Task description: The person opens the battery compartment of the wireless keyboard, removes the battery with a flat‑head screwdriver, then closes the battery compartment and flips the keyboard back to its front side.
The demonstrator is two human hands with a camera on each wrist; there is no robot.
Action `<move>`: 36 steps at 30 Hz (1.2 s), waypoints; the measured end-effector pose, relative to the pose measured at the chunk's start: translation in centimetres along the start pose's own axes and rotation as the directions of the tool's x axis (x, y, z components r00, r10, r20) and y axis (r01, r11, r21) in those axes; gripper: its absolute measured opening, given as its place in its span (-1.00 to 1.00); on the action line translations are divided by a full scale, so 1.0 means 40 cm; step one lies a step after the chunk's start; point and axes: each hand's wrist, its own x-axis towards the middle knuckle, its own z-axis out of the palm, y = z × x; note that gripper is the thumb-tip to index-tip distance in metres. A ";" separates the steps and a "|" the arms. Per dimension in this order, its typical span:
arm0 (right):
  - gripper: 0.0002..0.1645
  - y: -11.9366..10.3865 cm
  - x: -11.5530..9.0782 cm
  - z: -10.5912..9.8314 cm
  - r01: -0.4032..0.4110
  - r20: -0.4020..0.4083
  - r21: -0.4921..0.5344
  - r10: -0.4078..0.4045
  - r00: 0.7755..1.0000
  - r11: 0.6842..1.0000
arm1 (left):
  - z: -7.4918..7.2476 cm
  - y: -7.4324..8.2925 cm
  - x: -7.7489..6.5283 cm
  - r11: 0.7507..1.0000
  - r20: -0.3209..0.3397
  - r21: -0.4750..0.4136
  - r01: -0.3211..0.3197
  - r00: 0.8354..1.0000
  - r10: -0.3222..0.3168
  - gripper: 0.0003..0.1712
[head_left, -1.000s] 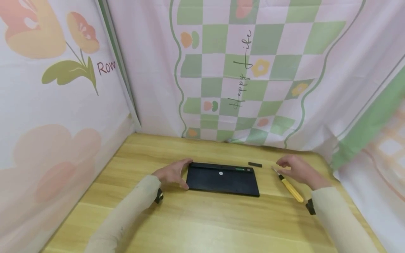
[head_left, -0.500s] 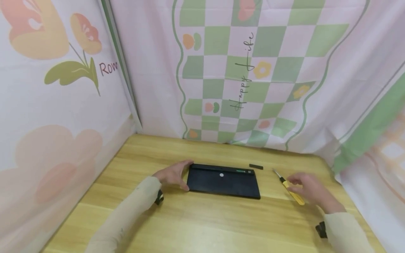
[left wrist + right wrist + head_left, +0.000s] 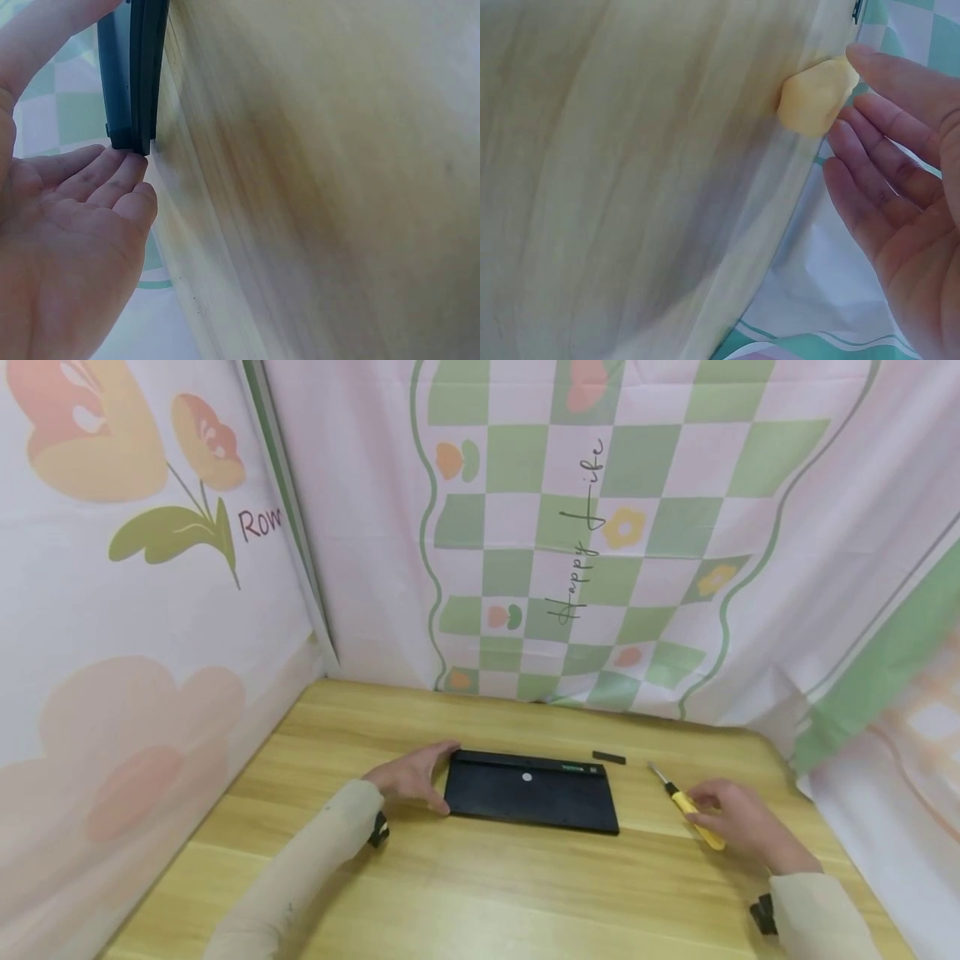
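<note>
On a wood-grain surface (image 3: 487,893): one flat black device (image 3: 532,802), lying with its long side across the middle, a raised ridge along its far edge. Fittings: a round white spot (image 3: 527,777) near the ridge, and a small green label (image 3: 573,768) on the ridge toward its right end.

Left hand (image 3: 407,778): grasping the device at its left end, thumb at the near corner, fingers at the far one (the left wrist view shows fingertips against the end).

Right hand (image 3: 738,822): grasping a screwdriver by its yellow handle (image 3: 681,802), thumb and fingers on either side; metal shaft angled away toward the far left, well apart from the device.

Also listed: one small dark strip (image 3: 609,757), just beyond the device's far right corner, not touching it.

Surroundings: pale sleeves (image 3: 307,852) on both arms; behind, a green-and-white checked curtain (image 3: 510,514) lettered "Happy Life"; at left, a flowered curtain (image 3: 135,618).
</note>
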 end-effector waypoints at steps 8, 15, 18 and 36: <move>-0.65 0.014 0.013 0.008 -0.032 0.051 0.039 0.030 0.998 0.999 | -0.001 0.005 -0.002 1.000 -0.001 -0.019 -0.004 1.000 0.004 0.45; -0.63 0.009 0.024 0.005 -0.100 0.113 0.062 0.093 0.989 0.993 | 0.000 0.002 -0.003 1.000 0.002 -0.016 0.005 1.000 -0.005 0.45; -0.66 0.010 0.030 0.006 -0.118 0.125 0.052 0.111 0.986 0.992 | 0.000 0.002 -0.003 1.000 0.003 -0.025 0.003 1.000 -0.002 0.45; -0.70 0.035 0.048 0.014 -0.133 0.077 0.007 0.132 0.988 0.991 | -0.004 0.008 -0.008 1.000 0.005 0.003 -0.018 1.000 0.018 0.43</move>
